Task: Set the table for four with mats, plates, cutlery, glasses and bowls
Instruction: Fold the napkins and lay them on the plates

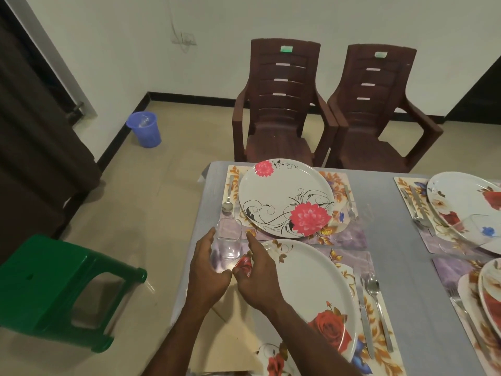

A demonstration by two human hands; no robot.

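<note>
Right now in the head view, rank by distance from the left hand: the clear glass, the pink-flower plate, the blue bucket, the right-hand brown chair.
1. Clear glass: in the left hand.
2. Pink-flower plate: just beyond, on the mat.
3. Blue bucket: on the floor, far left.
4. Right-hand brown chair: past the table.

You're seeing two brown chairs [276,104] [376,109] standing beyond your hands. A green stool [54,289] is lying left of them, a blue bin [145,128] sitting farther off.
</note>
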